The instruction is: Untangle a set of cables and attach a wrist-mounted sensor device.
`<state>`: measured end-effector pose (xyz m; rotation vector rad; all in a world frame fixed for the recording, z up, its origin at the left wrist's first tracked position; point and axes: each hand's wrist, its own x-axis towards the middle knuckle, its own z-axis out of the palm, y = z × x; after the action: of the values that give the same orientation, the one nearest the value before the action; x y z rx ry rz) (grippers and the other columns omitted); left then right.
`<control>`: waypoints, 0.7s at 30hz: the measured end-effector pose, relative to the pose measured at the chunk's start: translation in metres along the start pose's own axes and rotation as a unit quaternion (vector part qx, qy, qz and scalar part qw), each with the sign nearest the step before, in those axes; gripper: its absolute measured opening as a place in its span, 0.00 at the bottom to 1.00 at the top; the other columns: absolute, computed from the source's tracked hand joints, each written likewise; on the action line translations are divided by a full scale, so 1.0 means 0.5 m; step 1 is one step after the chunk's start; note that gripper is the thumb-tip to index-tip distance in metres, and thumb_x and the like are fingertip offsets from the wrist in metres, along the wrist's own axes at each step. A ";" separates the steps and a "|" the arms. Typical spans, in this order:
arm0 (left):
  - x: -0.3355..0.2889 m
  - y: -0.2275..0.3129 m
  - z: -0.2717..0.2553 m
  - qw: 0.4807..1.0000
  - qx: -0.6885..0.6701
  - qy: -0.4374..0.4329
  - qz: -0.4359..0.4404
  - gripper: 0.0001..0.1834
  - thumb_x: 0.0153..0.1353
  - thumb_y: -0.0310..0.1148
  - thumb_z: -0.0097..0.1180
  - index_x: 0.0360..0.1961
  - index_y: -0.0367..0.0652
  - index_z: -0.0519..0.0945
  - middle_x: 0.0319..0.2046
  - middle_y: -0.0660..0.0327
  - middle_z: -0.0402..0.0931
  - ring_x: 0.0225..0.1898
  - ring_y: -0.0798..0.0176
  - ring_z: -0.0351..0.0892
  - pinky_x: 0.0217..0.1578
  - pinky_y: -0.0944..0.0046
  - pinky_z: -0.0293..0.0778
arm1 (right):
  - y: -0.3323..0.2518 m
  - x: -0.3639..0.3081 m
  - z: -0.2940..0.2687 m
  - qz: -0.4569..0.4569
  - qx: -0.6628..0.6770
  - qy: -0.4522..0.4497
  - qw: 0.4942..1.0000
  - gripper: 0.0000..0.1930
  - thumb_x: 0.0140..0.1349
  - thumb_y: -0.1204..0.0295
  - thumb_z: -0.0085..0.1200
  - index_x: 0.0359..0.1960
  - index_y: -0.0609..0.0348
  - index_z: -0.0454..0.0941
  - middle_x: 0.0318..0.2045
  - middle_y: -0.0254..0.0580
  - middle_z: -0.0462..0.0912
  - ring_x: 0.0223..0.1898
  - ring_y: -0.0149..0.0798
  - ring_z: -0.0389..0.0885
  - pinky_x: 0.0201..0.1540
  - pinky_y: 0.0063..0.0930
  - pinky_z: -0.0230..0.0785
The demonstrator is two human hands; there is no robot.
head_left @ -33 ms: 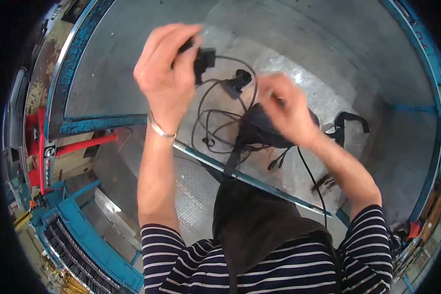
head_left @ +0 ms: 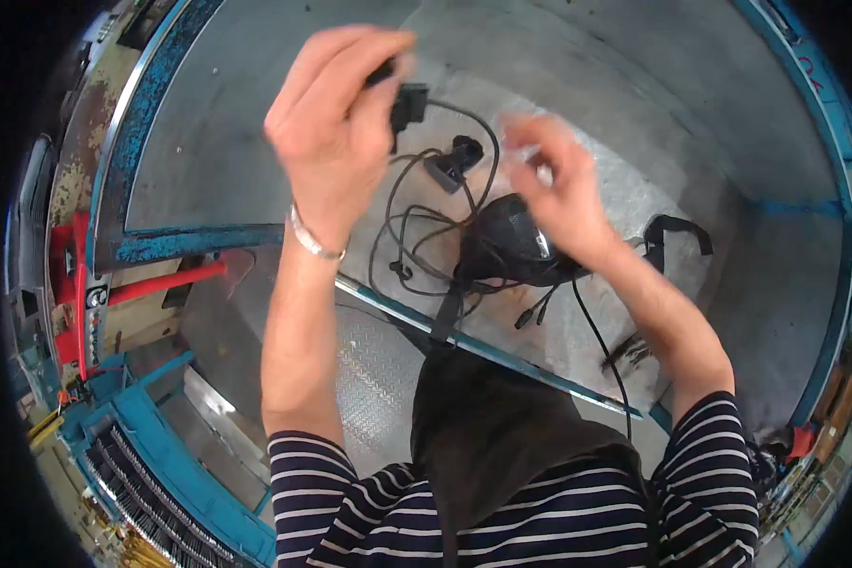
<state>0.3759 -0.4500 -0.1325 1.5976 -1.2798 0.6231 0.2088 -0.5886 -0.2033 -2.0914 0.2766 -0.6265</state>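
My left hand [head_left: 336, 133] is raised at the upper left, its fingers closed round a small black boxy device [head_left: 410, 106] with a cable running from it. My right hand [head_left: 563, 185] hovers above a black rounded thing with straps [head_left: 516, 232]. Its fingers are curled and smeared by motion; whether they hold anything is unclear. Between the hands lies a small black clip-like piece [head_left: 450, 168]. Loops of black cable [head_left: 374, 265] lie beside the strapped thing, and loose cable plugs [head_left: 530, 317] rest in front of it.
All this sits in a grey metal bin with blue edges [head_left: 161, 243]. A black strap [head_left: 677, 227] lies to the right, near a dark bristly bit [head_left: 630, 355]. Outside, at left, are a red bar [head_left: 166, 282] and a blue rack [head_left: 147, 445] of thin parts.
My left hand has shifted slightly up and right with the black device. My right hand has moved a little, showing more of the black rounded thing beneath it.
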 end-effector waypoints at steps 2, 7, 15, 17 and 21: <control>0.055 0.011 0.039 0.996 -0.058 0.004 0.075 0.12 0.47 0.20 0.61 0.36 0.38 0.80 0.32 0.56 0.78 0.32 0.60 0.78 0.35 0.65 0.73 | -0.010 0.059 -0.005 0.030 0.167 0.072 0.983 0.15 0.51 0.73 0.61 0.40 0.65 0.75 0.35 0.41 0.78 0.31 0.30 0.75 0.31 0.27 0.69; 0.165 0.062 0.135 0.969 -0.184 0.012 0.163 0.08 0.48 0.15 0.57 0.31 0.36 0.80 0.27 0.56 0.76 0.26 0.61 0.77 0.26 0.67 0.72 | -0.030 0.176 -0.074 0.010 0.347 -0.098 0.933 0.22 0.57 0.68 0.59 0.51 0.62 0.68 0.42 0.38 0.75 0.35 0.26 0.75 0.30 0.19 0.68; 0.153 0.067 0.114 0.975 -0.209 -0.049 0.057 0.18 0.49 0.20 0.61 0.44 0.36 0.77 0.39 0.52 0.77 0.40 0.60 0.78 0.38 0.67 0.73 | -0.068 0.168 -0.100 0.056 0.182 -0.157 0.969 0.13 0.53 0.70 0.61 0.37 0.62 0.75 0.27 0.31 0.75 0.24 0.21 0.67 0.22 0.16 0.57; 0.118 0.063 0.086 0.984 -0.166 -0.060 -0.009 0.29 0.48 0.22 0.64 0.54 0.38 0.71 0.47 0.52 0.74 0.49 0.58 0.75 0.44 0.64 0.73 | -0.084 0.165 -0.090 0.096 0.196 -0.091 0.972 0.13 0.52 0.69 0.62 0.37 0.60 0.76 0.21 0.27 0.72 0.20 0.19 0.63 0.20 0.16 0.51; -0.089 -0.016 0.030 0.895 -0.245 -0.063 -0.368 0.59 0.42 0.36 0.73 0.69 0.38 0.45 0.58 0.44 0.63 0.63 0.48 0.59 0.55 0.49 0.65 | -0.109 0.194 -0.151 0.183 0.266 -0.017 0.946 0.08 0.56 0.71 0.59 0.35 0.59 0.74 0.24 0.29 0.74 0.20 0.21 0.66 0.18 0.15 0.53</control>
<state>0.3665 -0.4439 -0.1787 1.5379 -0.7302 -0.2694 0.2486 -0.6521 -0.0919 -1.4790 0.4128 -0.3836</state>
